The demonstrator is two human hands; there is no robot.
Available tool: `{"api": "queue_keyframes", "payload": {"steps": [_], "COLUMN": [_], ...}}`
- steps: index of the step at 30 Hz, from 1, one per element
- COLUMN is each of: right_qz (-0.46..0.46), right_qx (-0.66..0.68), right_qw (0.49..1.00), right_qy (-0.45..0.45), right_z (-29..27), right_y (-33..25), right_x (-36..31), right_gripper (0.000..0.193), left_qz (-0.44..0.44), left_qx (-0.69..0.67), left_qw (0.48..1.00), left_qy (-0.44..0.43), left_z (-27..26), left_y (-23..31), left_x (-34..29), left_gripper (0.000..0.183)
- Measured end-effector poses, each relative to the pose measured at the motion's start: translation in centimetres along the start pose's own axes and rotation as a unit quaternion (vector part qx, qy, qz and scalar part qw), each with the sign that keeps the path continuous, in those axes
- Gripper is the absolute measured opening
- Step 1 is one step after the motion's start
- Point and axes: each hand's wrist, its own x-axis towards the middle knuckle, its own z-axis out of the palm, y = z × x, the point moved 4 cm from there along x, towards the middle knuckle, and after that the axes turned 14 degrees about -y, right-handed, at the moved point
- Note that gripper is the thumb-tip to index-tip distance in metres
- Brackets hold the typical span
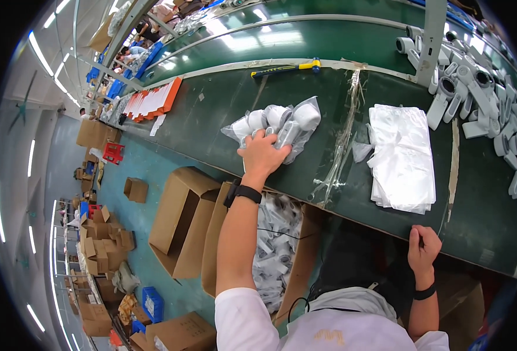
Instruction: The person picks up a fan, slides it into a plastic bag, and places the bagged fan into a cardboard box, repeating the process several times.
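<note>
My left hand [262, 157] reaches over the green table, its fingers curled onto a clear bag of white and grey plastic parts [293, 123]. Several rounded ends of these parts show through the film; what lies under my fingers is hidden. At the table's front edge, my right hand [425, 247] is closed in a loose fist, with nothing visible in it. Between my hands, farther right on the table, lies a stack of clear plastic bags [401, 158]. One small crumpled bag corner sticks out at its left side.
A hammer [286, 68] with a yellow-and-dark handle lies at the table's back edge. Loose grey-and-white parts [480, 93] are heaped at the right. Orange-and-white card pieces [153, 99] lie at the far left. Below the table stands an open carton [305, 243] of bagged parts.
</note>
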Motion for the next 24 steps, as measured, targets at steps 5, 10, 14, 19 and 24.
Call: {"api": "queue_keyframes", "payload": {"steps": [5, 10, 14, 19, 24], "right_qz": [0.029, 0.027, 0.058, 0.059, 0.046], "right_qx": [-0.021, -0.023, -0.029, -0.046, -0.092], "right_qw": [0.999, 0.999, 0.998, 0.997, 0.995], "right_qy": [-0.016, -0.006, -0.028, -0.021, -0.008], "right_z": [-0.2, 0.1, 0.3, 0.6, 0.8], "right_y": [0.5, 0.7, 1.6, 2.3, 3.4], "right_x": [-0.4, -0.3, -0.9, -1.4, -1.8], "right_gripper": [0.006, 0.005, 0.009, 0.01, 0.012], "left_qz": [0.009, 0.018, -0.041, -0.238, -0.488], "left_qx": [0.002, -0.003, -0.054, -0.128, -0.231], "left_qw": [0.999, 0.984, 0.957, 0.912, 0.81], "left_qy": [0.041, 0.175, 0.282, 0.307, 0.228], "left_z": [0.3, -2.5, -2.7, 3.9, 17.2], "left_y": [-0.5, -4.6, -13.3, -25.7, -32.7], "left_x": [-1.4, -6.7, -15.1, -28.9, -40.0], "left_gripper": [0.041, 0.039, 0.041, 0.047, 0.058]}}
